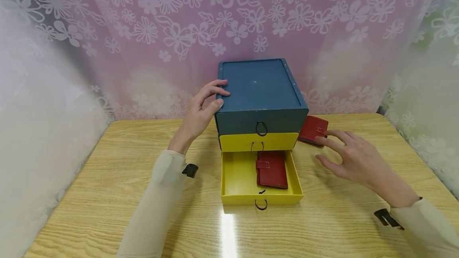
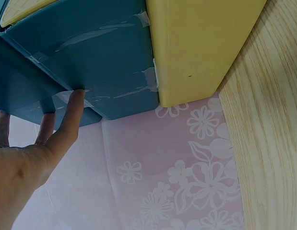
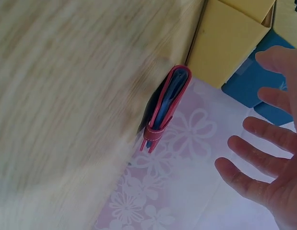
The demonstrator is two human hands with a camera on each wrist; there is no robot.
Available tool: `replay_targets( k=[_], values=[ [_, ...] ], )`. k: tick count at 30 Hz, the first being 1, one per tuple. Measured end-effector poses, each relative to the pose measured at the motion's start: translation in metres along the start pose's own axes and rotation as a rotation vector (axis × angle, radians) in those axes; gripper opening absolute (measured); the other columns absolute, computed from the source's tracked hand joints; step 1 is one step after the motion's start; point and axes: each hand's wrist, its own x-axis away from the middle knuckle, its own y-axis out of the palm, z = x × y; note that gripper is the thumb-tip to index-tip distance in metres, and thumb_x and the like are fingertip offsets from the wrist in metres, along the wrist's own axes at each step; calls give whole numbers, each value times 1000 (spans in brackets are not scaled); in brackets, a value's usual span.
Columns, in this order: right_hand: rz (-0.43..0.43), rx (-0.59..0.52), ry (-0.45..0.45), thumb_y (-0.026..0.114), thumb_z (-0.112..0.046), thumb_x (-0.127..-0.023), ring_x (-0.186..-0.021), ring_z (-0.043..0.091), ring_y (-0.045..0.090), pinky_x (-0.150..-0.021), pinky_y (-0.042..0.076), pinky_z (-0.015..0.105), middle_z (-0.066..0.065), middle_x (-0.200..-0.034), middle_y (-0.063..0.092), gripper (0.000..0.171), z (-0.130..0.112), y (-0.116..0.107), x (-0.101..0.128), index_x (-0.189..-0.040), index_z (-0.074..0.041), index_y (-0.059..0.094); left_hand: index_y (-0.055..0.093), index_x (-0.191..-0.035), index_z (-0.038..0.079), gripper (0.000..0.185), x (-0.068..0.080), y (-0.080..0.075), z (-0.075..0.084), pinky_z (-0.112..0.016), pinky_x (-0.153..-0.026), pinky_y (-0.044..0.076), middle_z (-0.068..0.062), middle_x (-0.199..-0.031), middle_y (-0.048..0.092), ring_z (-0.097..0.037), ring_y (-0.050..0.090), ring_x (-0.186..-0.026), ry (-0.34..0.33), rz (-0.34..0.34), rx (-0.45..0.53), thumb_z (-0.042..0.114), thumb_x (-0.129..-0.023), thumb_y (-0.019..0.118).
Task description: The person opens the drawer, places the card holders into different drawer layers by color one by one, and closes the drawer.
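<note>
Behind the drawer box [image 1: 261,90], red wallet [image 1: 313,129], perhaps half hidden.

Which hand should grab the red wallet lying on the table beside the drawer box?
Right. The right hand hovers open beside the wallet on the table; the left hand rests on the blue box at its far side.

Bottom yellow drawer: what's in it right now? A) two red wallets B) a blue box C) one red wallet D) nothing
C. The open bottom yellow drawer holds one red wallet, lying flat toward its right side; a second red wallet lies outside on the table, right of the drawer unit, with the right hand reaching at it.
</note>
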Motion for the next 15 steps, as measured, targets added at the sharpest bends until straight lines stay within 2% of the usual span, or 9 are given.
replay_targets(
  k=[8, 11, 13, 15],
  values=[
    [-10, 2, -8, 42, -60, -101, -87, 42, 69, -61, 59, 55, 22, -109, 70, 62, 14, 5, 0, -118, -11, 75, 67, -124, 11, 27, 0, 0, 2, -47, -123, 34, 3, -156, 49, -13, 40, -147, -11, -6, -9, 22, -104, 51],
    [-28, 3, -17, 55, -53, -97, -87, 41, 69, -58, 59, 53, 22, -110, 70, 51, 20, 7, 0, -120, -11, 74, 67, -124, 9, 28, 0, 0, 2, -51, -123, 33, 2, -156, 48, -14, 40, -147, -9, -10, -2, 21, -104, 51],
    [-46, 5, -23, 68, -42, -90, -88, 41, 69, -58, 58, 52, 22, -112, 69, 44, 23, 7, 0, -121, -11, 74, 67, -123, 8, 28, 0, 0, 2, -53, -123, 33, 1, -156, 48, -15, 40, -147, -4, -10, 4, 20, -104, 51],
    [-63, 8, -25, 77, -31, -80, -89, 41, 68, -57, 58, 51, 23, -113, 69, 46, 25, 8, -1, -122, -11, 73, 67, -123, 8, 28, 0, -1, 1, -54, -122, 33, 0, -156, 48, -15, 40, -148, 0, -9, 8, 20, -104, 50]
  ],
)
